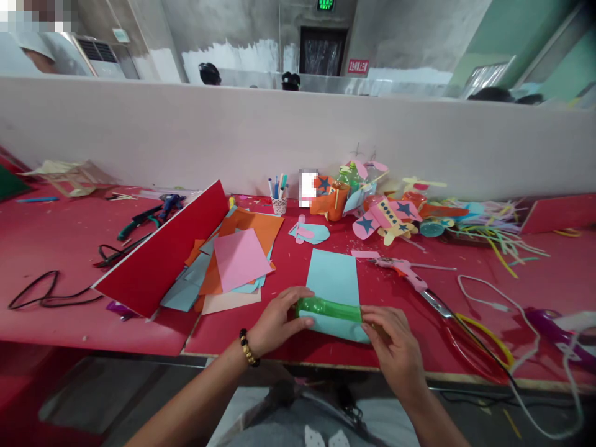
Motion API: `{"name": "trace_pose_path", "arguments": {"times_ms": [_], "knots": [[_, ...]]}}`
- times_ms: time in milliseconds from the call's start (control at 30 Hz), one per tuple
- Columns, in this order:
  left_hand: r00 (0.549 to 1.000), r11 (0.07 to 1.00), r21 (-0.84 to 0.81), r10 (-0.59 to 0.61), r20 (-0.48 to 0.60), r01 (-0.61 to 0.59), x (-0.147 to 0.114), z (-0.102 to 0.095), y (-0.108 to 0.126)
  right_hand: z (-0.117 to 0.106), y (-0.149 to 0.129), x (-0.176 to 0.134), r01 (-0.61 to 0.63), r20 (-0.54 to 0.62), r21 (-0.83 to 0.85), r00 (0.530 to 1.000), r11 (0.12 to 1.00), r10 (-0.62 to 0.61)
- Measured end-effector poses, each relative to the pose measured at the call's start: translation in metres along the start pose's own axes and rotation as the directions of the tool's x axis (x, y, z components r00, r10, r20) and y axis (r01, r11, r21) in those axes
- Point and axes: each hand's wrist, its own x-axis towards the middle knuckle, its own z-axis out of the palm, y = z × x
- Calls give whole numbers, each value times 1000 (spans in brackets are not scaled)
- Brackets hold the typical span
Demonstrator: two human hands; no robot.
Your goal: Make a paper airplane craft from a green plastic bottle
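A green clear plastic bottle lies sideways across a light blue sheet of paper near the table's front edge. The paper's near part comes up against the front of the bottle, while its far part lies flat. My left hand is closed on the bottle's left end, its thumb pressing the paper's near part. Around the right end, my right hand pinches the bottle and the paper edge with thumb and fingers. My palms hide both bottle ends.
Coloured paper sheets lie left beside a leaning red board. To the right are a pink glue gun, long red-handled scissors and white cords. Paper-and-bottle airplanes and a pen cup stand at the back.
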Motion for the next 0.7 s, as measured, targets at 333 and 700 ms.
{"name": "trace_pose_path", "arguments": {"times_ms": [333, 700], "knots": [[999, 999, -20, -32, -29, 32, 5, 0, 3, 1, 4, 3, 50, 15, -19, 999, 999, -50], [997, 997, 6, -72, -21, 72, 7, 0, 0, -9, -1, -22, 319, 27, -224, 946, 921, -322]]}}
